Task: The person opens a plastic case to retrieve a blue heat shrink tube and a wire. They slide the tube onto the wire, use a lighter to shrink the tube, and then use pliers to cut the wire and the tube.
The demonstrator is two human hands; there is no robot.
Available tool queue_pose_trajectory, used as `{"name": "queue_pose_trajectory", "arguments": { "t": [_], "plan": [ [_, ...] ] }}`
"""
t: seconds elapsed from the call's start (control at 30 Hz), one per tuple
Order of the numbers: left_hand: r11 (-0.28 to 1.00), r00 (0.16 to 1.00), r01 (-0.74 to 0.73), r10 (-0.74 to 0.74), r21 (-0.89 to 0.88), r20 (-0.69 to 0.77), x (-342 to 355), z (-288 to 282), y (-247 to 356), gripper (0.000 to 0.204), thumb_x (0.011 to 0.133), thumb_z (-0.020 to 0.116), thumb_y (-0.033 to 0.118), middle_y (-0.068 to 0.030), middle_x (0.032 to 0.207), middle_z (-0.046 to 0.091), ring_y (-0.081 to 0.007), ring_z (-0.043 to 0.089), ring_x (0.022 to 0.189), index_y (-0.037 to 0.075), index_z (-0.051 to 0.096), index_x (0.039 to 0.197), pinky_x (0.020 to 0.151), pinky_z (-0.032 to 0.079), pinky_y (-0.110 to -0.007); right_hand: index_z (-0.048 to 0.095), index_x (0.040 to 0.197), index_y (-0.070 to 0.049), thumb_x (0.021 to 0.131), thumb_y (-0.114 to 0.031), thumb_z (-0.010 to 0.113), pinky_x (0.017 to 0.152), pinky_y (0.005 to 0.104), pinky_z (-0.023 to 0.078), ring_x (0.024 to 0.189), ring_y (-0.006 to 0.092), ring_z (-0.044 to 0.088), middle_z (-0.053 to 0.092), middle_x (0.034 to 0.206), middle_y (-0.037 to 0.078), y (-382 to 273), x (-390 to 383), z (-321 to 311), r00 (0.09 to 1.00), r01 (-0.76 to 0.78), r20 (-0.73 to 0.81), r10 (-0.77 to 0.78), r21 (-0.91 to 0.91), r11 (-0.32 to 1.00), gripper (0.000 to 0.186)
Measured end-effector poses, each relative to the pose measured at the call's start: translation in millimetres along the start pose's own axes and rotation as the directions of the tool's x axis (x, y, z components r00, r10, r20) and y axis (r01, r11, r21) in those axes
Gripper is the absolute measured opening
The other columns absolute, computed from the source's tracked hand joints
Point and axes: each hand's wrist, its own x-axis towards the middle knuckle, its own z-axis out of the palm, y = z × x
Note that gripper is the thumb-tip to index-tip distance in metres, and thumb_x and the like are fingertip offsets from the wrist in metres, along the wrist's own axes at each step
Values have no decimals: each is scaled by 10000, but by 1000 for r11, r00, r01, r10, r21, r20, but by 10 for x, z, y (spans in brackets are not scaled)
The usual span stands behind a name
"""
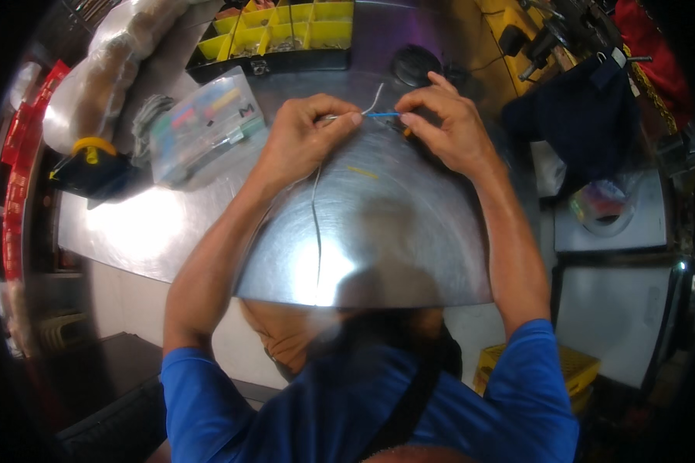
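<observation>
My left hand (309, 131) is closed in a pinch on a thin white wire (378, 98), whose loose end curves up past the fingertips. The wire's long tail (314, 216) hangs below that hand and runs down over the metal table (432, 255) to its near edge. Between the two hands stretches a short, thin blue piece (383, 115), like a sleeve or insulated wire. My right hand (448, 127) pinches the blue piece's right end between thumb and forefinger, its other fingers raised. A small yellow strip (362, 172) lies on the table below the hands.
A black case with yellow compartments (332, 35) of small parts stands at the back. Left of my hands is a clear plastic organizer box (206, 127). A black round object (415, 65) sits behind my right hand. Dark cloth (575, 116) hangs at the right.
</observation>
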Motion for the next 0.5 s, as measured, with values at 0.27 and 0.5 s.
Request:
{"name": "queue_pose_trajectory", "arguments": {
  "t": [0.27,0.5],
  "plan": [
    [961,1000,-22,24,274,-2,-1,-18,98,230,923,779,204,-12,739,710,-52,510,603,42,803,1085,545,414,-269,761,1077,-82,891,-142,752,1007,403,445,868,205,646,720,892,44,-133,10,56,997,69,-45,-68,14,998,196],
    [899,990,-137,110,416,89,-9,-42,67,193,910,754,166,-62,778,752,-87,488,523,66,810,1065,498,410,-303,789,1065,-95,897,-170,745,946,363,404,862,189,626,703,854,25,-163,-17,92,998,70,12,-69,-50,996,189]
  ]
}}
